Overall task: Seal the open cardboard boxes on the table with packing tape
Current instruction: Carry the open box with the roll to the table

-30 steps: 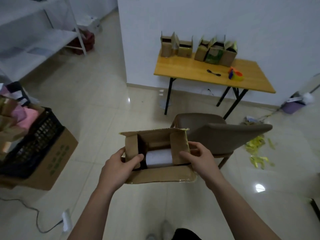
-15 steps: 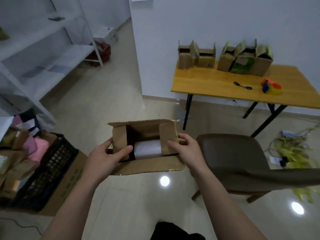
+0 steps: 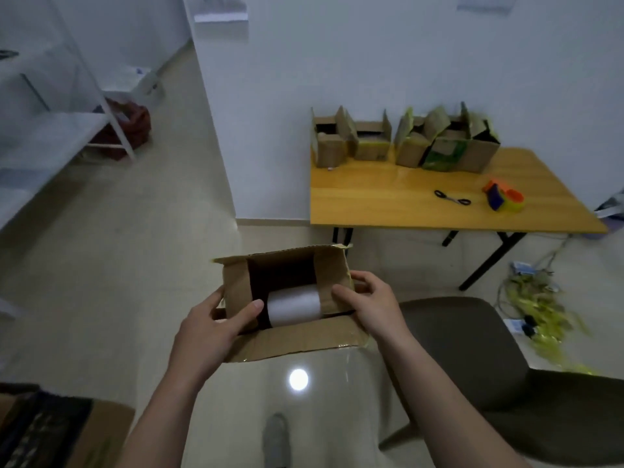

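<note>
At six o'clock from the table (image 3: 388, 207), now nearer, both hands (image 3: 206, 329) (image 3: 371, 304) grip an open cardboard box (image 3: 290, 339), unsealed, heading there.

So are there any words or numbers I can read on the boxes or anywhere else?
None can be read.
Cardboard box at the bottom left: green printing, too blurred to read.
Green-patterned box on the table: too blurred to tell any words.
Papers high on the wall: too small and blurred.
Held box and white roll: no text visible.
</note>
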`<state>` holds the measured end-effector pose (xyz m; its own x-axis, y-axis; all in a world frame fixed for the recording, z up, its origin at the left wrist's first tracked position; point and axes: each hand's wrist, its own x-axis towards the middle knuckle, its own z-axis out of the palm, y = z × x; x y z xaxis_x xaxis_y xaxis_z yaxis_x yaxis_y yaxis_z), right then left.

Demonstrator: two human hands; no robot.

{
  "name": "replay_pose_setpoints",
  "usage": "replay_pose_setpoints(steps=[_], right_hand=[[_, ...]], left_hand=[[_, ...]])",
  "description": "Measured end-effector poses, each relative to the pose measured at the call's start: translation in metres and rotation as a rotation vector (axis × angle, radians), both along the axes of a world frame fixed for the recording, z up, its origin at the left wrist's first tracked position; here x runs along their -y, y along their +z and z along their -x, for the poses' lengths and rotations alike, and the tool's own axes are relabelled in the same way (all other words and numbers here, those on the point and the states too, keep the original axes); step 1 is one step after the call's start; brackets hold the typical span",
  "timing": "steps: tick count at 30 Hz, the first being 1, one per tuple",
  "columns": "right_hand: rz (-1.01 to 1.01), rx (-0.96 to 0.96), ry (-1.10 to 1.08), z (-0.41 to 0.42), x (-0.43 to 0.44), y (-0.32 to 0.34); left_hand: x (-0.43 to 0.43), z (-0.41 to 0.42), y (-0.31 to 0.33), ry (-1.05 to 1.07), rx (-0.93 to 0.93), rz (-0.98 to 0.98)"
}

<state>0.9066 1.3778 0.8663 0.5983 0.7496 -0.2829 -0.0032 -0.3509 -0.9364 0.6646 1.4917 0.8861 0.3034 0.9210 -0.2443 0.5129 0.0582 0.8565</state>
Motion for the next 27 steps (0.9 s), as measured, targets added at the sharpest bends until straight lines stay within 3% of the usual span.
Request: replay_pose_setpoints(steps=[13,27], right_hand=[[0.005,0.05,-0.416,-0.098,-0.093,0.017],[-0.061,0.005,-0.483,-0.28,-0.206,0.008]], left_hand=[[-0.181,-0.156,0.005,-0.379,0.063,0.062],[-0.307,-0.353,0.0,-0.433,-0.02,-0.001]])
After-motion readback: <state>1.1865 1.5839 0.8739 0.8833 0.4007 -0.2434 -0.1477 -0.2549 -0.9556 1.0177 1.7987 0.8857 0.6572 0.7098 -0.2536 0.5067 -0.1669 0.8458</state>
